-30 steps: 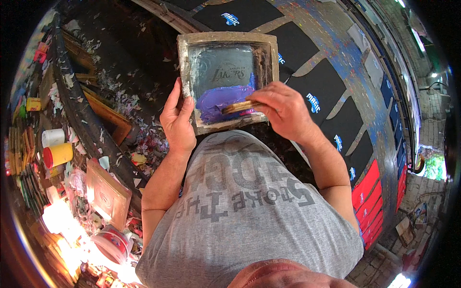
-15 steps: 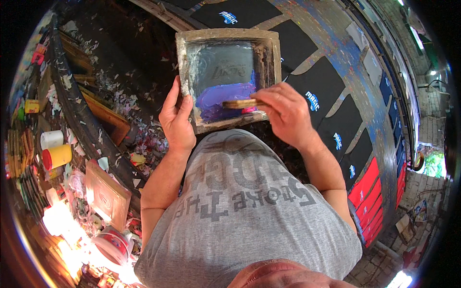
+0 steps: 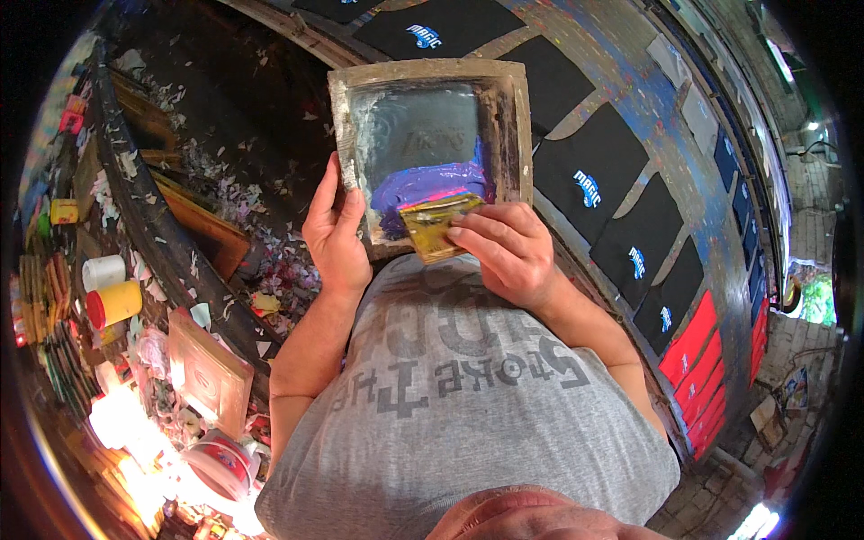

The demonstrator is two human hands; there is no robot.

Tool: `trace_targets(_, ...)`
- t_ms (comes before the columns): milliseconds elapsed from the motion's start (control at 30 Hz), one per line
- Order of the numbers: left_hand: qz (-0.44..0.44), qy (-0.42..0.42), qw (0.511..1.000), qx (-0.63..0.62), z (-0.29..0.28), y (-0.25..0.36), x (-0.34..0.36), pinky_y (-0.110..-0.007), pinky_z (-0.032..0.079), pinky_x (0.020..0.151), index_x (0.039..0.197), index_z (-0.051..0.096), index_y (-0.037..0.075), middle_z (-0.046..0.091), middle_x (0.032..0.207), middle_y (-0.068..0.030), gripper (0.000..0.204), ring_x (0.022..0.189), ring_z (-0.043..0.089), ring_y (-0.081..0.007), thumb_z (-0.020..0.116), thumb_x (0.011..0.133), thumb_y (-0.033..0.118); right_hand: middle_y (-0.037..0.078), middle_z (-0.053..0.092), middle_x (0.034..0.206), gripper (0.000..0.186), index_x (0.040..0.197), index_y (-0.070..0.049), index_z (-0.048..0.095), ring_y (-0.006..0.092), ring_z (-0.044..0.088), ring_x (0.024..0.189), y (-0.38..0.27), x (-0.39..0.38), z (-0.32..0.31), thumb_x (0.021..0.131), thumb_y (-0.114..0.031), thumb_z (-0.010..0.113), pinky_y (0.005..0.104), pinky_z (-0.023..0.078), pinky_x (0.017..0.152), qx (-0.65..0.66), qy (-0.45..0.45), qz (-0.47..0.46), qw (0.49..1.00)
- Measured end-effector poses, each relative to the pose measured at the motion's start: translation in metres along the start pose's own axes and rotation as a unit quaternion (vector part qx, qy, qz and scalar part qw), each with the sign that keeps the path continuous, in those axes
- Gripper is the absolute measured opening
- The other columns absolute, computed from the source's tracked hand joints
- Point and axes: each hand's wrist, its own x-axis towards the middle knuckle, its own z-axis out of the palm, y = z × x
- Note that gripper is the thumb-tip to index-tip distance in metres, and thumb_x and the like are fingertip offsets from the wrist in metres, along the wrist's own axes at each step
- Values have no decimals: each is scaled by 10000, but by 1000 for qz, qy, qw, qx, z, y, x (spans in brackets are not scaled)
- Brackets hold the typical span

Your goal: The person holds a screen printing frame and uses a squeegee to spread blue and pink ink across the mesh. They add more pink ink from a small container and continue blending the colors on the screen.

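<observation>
A wooden-framed printing screen [image 3: 432, 69] is held up in front of my chest. My left hand [image 3: 336, 229] is closed on its left side, thumb toward me. Thick purple ink [image 3: 423, 184] lies across the lower part of the mesh, with a dark stencil design above it. In my right hand [image 3: 515, 247] is a yellowish, ink-stained squeegee [image 3: 429, 231], gripped at its right end by fingers and thumb. It tilts over the near edge of the frame, its upper edge at the purple ink and streaked pink.
Black printed shirts [image 3: 589, 175] lie in a row on the long table at the right, with red pieces [image 3: 693, 378] nearer. At the left, a shelf holds a yellow-and-red container [image 3: 115, 304], a leaning frame [image 3: 211, 371] and a tub [image 3: 220, 463]. Scraps [image 3: 265, 243] litter the floor.
My right hand has come down and toward me, turning the squeegee from edge-on so its broad yellow face shows. The left hand still holds the screen, which has barely shifted.
</observation>
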Motion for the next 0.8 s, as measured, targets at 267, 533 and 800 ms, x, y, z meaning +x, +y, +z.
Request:
trace_targets(267, 8, 1, 1000, 15, 0, 2, 0, -352, 486, 1306, 1776, 547, -53, 640, 1769, -147, 598, 1534, 643, -197, 684, 1195, 0, 117, 883, 1203, 348, 1233, -17, 885, 314, 812, 1075, 11, -3, -1, 894, -90, 857, 452, 643, 885, -44, -18, 17, 999)
trace_targets(533, 11, 15, 1000, 9, 2, 2, 7, -405, 493, 1312, 1783, 522, -76, 648, 1750, -178, 611, 1527, 668, -254, 657, 1195, 19, 126, 873, 1247, 424, 1247, -9, 866, 312, 807, 1100, 9, -8, -5, 840, -124, 848, 460, 660, 920, -20, 34, -9, 999)
trace_targets(800, -2, 3, 998, -61, 7, 10, 11, -399, 491, 1316, 1773, 534, -78, 653, 1745, -173, 586, 1511, 673, -241, 645, 1203, 2, 139, 835, 1364, 405, 1294, -35, 845, 319, 803, 1188, 8, -16, 12, 927, -201, 799, 470, 652, 997, -30, 4, -49, 998)
